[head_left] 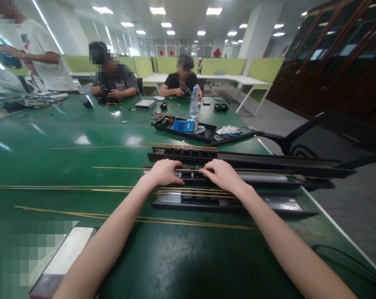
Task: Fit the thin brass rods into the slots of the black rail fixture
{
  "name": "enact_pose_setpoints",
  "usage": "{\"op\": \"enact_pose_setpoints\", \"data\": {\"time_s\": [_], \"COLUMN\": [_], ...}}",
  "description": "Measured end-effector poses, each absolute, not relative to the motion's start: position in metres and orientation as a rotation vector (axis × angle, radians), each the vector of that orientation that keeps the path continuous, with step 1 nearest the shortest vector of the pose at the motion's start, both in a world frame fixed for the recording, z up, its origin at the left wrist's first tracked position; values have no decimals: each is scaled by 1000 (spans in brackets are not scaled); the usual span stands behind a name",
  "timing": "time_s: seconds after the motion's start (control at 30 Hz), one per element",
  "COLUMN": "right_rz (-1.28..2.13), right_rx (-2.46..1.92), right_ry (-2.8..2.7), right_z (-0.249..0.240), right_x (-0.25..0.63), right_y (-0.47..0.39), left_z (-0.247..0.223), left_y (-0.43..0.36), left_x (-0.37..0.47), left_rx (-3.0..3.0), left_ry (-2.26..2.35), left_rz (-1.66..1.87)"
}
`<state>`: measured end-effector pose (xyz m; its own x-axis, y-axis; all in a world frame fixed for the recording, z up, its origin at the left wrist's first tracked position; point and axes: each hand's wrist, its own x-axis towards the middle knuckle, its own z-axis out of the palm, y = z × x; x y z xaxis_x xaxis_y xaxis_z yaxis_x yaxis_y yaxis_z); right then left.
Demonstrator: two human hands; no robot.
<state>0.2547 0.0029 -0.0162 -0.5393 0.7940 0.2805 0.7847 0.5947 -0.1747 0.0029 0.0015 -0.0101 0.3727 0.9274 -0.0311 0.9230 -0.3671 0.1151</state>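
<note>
Before me, a long black rail [269,183] with a silver inner strip lies across the table, and black blocks [187,174] sit inside it. A thin brass-coloured rod [119,168] runs along it and sticks out to the left. My left hand [163,172] straddles the rail, fingers at its far side and thumb at its near side, gripping it by the blocks. Thumb and fingertips of my right hand [222,173] are pinched together at the rod, just right of the blocks. Exactly how the fingertips touch the rod is too small to tell.
Similar rails lie behind [253,160] and in front [281,203], with several thin rods [82,214] around them. Farther back are a black tray [208,132], gloves [228,132] and a water bottle [194,103]. A chair [337,137] stands right; several people work beyond.
</note>
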Motion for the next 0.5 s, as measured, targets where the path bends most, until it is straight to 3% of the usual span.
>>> {"op": "enact_pose_setpoints", "data": {"time_s": [0.5], "right_rz": [-54], "right_rx": [-1387], "right_ry": [-2525], "right_z": [-8], "right_x": [264], "right_y": [4], "left_z": [-9], "left_y": [1], "left_x": [5], "left_rx": [2489], "left_ry": [1708], "left_rz": [42]}}
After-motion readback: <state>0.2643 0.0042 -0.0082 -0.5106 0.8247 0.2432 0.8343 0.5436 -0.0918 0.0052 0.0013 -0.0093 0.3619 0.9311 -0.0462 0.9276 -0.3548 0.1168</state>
